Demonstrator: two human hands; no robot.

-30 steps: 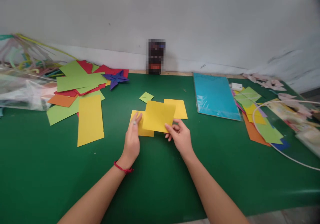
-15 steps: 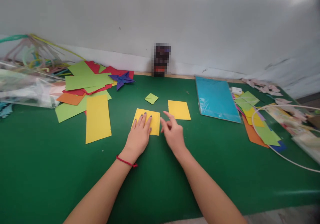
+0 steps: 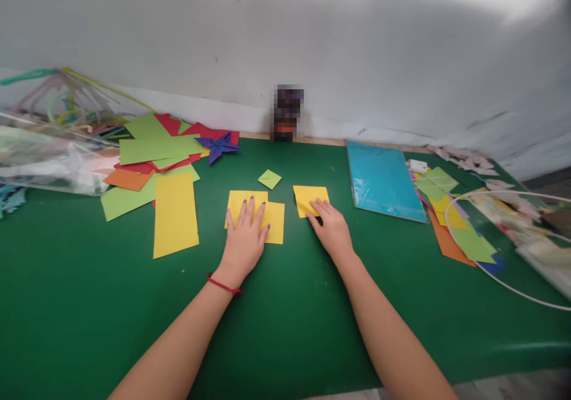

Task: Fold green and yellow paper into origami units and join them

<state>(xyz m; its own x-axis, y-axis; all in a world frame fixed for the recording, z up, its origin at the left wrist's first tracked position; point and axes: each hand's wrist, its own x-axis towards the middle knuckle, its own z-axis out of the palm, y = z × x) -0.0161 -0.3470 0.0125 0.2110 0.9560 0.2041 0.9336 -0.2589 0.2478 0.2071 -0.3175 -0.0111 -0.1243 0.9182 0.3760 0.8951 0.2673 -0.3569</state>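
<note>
My left hand [image 3: 243, 236] lies flat with its fingers spread over two overlapping yellow paper pieces. The left yellow piece [image 3: 234, 200] shows beyond the fingertips, and the right yellow piece [image 3: 275, 224] sticks out beside the thumb. My right hand [image 3: 334, 228] has its thumb and fingers closed on the lower right corner of another yellow paper square [image 3: 306, 196]. Just behind the two hands rests a small folded light green paper [image 3: 270, 179]. To the left of my left hand lies a larger yellow paper strip [image 3: 175, 215].
Green, red and orange papers [image 3: 154, 150] pile up at the left, with a purple folded star [image 3: 218, 147] on their edge. A blue packet [image 3: 386, 180] and more coloured papers [image 3: 464, 221] are at the right. A pixelated dark object [image 3: 286, 113] stands against the wall.
My left hand has slid the pieces under it so two overlapping sheets now show. My right hand has moved right and taken hold of the separate yellow square.
</note>
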